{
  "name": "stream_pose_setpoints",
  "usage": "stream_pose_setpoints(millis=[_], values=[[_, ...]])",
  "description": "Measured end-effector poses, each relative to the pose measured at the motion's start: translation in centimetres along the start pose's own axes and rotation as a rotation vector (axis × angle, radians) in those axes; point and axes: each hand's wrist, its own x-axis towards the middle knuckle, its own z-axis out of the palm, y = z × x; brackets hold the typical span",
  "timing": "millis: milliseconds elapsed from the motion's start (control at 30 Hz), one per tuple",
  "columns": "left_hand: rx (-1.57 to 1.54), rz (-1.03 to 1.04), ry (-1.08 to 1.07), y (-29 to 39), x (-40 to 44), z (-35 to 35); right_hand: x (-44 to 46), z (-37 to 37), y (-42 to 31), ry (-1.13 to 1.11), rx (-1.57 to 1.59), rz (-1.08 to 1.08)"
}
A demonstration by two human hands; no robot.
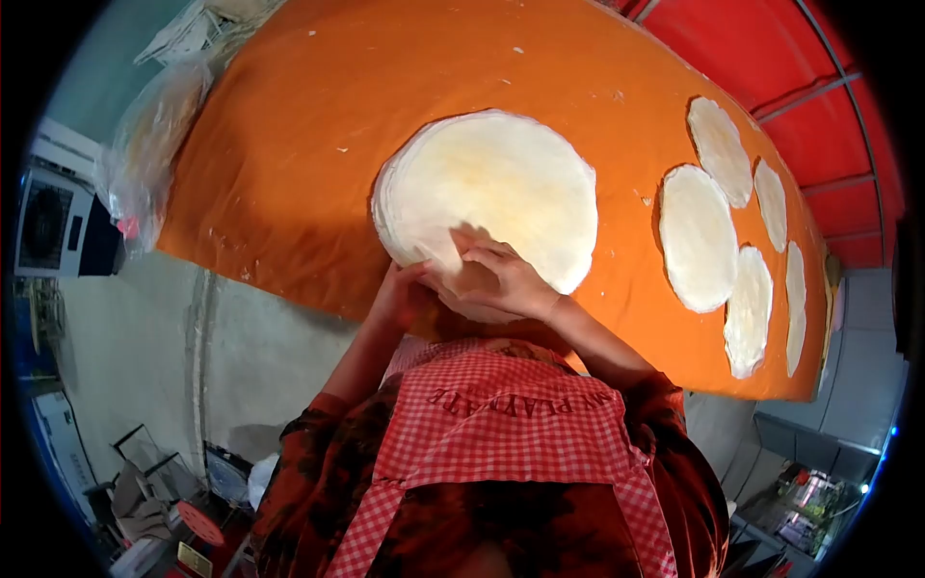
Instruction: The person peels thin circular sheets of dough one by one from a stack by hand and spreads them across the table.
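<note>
A thick stack of round, pale flatbreads (501,183) lies on an orange cloth-covered table (279,173). Both of my hands are at the stack's near edge. My left hand (405,294) is at the lower left rim, its fingertips closed on the edge of a sheet. To its right, my right hand (511,286) has thumb and fingers curled at the same near edge, beside a lifted or folded part of the sheet. The exact grip of each hand is partly hidden by the fingers.
Several single flatbreads (699,238) lie spread on the right side of the table. A clear plastic bag (159,135) hangs at the table's left edge. A white appliance (50,222) stands at the far left.
</note>
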Motion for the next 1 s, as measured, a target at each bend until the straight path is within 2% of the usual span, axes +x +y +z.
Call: stream_pose_setpoints(millis=[100,200,300,400,500,600,800,900,1000], values=[[-0.11,-0.084,0.03,0.0,0.2,-1.1,0.7,-0.5,-0.8,0.012,0.1,0.194],[-0.157,-0.138,0.103,0.5,0.6,-0.8,2.4,-0.7,-1.6,0.052,0.107,0.263],[-0.08,-0.081,0.13,0.6,1.5,-1.1,3.9,-0.7,-2.6,0.043,0.111,0.26],[-0.094,-0.04,0.079,0.9,2.0,-0.5,4.8,-1.1,-4.2,0.067,-0.101,0.224],[-0.085,-0.046,0.055,1.5,1.9,0.7,5.0,-2.1,-4.8,0.064,-0.152,0.195],[-0.069,-0.004,0.014,1.4,2.3,0.9,5.1,-2.6,-3.9,0.068,0.012,0.234],[-0.015,-0.001,0.022,1.4,2.6,0.1,4.9,-2.8,-4.2,0.076,-0.081,0.223],[0.173,0.045,0.118,0.9,2.6,0.0,5.2,-3.1,-3.9,-0.037,-0.009,0.323],[0.215,0.094,0.169,1.1,2.6,1.0,5.4,-2.7,-4.0,0.026,0.093,0.289]])
